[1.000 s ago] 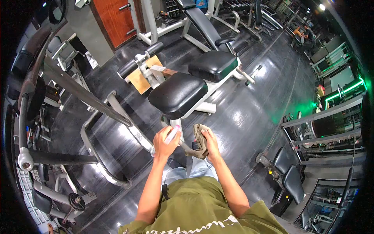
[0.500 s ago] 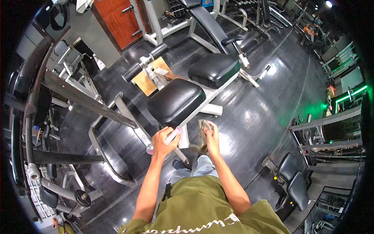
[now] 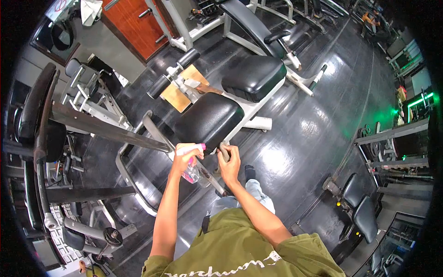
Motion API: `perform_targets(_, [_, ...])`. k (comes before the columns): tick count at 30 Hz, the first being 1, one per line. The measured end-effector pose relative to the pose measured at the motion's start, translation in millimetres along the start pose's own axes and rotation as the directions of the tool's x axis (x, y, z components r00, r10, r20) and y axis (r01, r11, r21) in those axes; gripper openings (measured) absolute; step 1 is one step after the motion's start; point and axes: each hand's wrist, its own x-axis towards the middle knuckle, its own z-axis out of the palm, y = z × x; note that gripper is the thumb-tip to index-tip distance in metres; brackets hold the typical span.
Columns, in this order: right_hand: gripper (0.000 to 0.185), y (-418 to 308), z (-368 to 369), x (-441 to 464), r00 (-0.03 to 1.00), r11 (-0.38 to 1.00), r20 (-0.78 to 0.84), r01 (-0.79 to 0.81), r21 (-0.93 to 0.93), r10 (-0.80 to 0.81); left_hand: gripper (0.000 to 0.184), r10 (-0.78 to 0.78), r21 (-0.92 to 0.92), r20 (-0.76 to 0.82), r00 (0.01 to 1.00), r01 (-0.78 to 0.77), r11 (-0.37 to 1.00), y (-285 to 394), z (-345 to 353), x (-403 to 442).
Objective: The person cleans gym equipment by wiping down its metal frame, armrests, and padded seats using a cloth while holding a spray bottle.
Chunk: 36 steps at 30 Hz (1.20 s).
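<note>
My left hand is wrapped round the neck of a clear spray bottle with a white and pink trigger head. The bottle hangs tilted beside the near end of a gym bench. In my right hand is a bunched greyish cloth, held up against the bench frame just below the near black pad. Whether the cloth touches pad or metal is partly hidden by my fingers. A second black pad sits farther along the same white frame.
Foam leg rollers and a wooden footplate adjoin the bench. Grey metal bars of another machine stand at left. A red-brown door is behind. A small black seat stands at right on the dark floor.
My right hand has moved left with the cloth to the bench's near end. My left hand has shifted slightly left, and the spray bottle shows more clearly. The view has shifted a little.
</note>
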Motion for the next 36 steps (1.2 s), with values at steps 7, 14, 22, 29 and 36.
perform_targets(7, [0.025, 3.8, -23.4, 11.2, 0.944, 0.941, 0.247, 0.272, -0.199, -0.22, 0.022, -0.074, -0.176, -0.033, 0.997, 0.067, 0.982, -6.7, -1.5, -0.2])
perform_targets(14, [0.029, 9.6, -30.9, 8.7, 0.733, 0.735, 0.524, 0.624, -0.264, -0.434, 0.023, -0.026, -0.142, 0.004, 1.0, 0.026, 0.99, -12.6, -5.2, -0.7])
perform_targets(22, [0.024, 9.7, -39.6, 49.3, 0.947, 0.843, 0.159, 0.32, -0.432, -0.278, 0.022, -0.069, -0.164, -0.031, 0.997, 0.063, 0.984, -11.5, -2.8, 0.7])
perform_targets(29, [0.025, 4.2, -17.3, 26.3, 0.98, 0.932, -0.01, 0.186, -0.311, -0.199, 0.028, -0.073, -0.127, -0.028, 0.997, 0.069, 0.989, -9.6, -1.0, 3.3])
perform_targets(36, [0.032, 6.4, -31.3, 27.5, 0.967, 0.903, 0.148, 0.246, -0.352, -0.206, 0.026, -0.067, -0.15, -0.057, 0.996, 0.058, 0.987, -11.8, 0.5, 4.0])
